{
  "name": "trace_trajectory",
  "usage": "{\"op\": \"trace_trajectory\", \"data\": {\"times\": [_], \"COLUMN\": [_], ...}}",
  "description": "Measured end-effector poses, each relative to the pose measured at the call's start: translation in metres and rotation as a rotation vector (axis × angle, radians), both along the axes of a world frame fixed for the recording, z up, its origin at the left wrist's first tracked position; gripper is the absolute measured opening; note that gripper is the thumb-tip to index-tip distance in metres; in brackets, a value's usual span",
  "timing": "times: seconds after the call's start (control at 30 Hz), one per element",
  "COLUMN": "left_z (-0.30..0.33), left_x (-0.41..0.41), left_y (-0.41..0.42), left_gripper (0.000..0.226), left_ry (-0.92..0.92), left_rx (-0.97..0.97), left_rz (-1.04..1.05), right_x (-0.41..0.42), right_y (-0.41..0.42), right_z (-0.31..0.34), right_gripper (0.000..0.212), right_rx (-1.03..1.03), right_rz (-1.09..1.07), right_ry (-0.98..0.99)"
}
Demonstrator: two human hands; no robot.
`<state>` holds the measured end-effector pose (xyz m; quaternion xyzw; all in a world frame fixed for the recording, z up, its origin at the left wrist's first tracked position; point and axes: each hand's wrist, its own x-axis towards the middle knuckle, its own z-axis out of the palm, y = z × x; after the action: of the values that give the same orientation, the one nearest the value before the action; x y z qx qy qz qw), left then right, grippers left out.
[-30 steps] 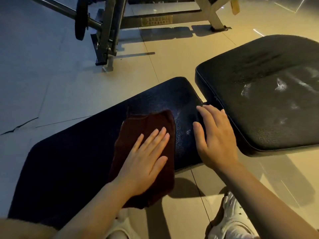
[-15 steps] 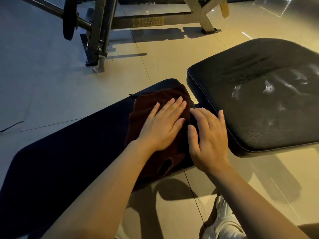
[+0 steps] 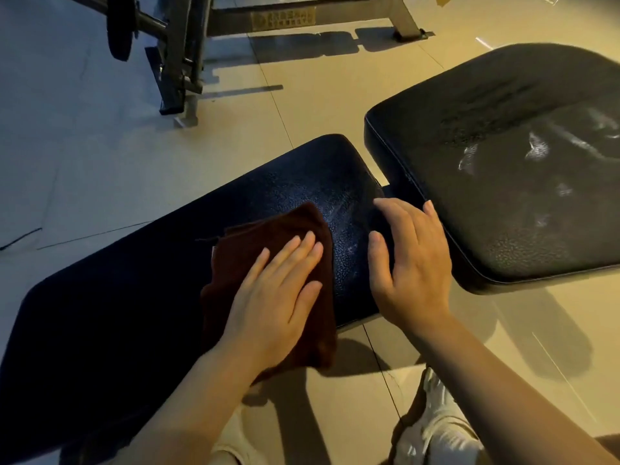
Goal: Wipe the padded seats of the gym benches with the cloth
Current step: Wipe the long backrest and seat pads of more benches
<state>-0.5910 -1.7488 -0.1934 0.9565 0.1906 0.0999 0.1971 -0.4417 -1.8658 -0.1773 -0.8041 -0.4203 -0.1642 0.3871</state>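
Two black padded seats show: a long narrow one [image 3: 141,297] running from the lower left, and a wider one [image 3: 503,169] at the right. One dark brown cloth [image 3: 255,250] lies on the long pad. Two hands are in view, the left hand [image 3: 275,303] and the right hand [image 3: 412,263]. One metal equipment frame [image 3: 188,45] stands at the top, carrying one dark weight plate [image 3: 119,28]. One pale shoe [image 3: 439,414] shows at the bottom.

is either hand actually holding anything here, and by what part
Nothing is gripped. The left hand presses flat on the dark red cloth; the right hand rests open on the long black padded seat's end.
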Motion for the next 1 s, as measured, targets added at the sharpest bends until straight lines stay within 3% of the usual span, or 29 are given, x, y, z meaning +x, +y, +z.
{"op": "trace_trajectory", "data": {"times": [0.2,0.57,0.73,0.87,1.0], "left_z": [0.024,0.001,0.016,0.024,0.017], "left_x": [0.067,-0.053,0.026,0.099,0.08], "left_y": [0.032,-0.002,0.016,0.031,0.021], "left_gripper": [0.05,0.051,0.054,0.054,0.054], "left_ry": [0.094,0.081,0.129,0.13,0.15], "left_rx": [0.052,-0.025,0.026,0.014,0.03], "left_rz": [0.024,-0.097,-0.171,-0.064,-0.012], "right_x": [0.001,-0.001,0.003,0.005,0.006], "right_y": [-0.002,-0.001,-0.001,-0.003,-0.005], "right_z": [0.001,0.002,-0.003,-0.002,0.0], "right_gripper": [0.04,0.04,0.04,0.041,0.042], "right_rx": [-0.044,-0.038,0.02,-0.002,-0.001], "right_rz": [0.022,0.015,0.055,0.093,0.08], "right_ry": [0.007,0.016,-0.008,-0.002,0.029]}}
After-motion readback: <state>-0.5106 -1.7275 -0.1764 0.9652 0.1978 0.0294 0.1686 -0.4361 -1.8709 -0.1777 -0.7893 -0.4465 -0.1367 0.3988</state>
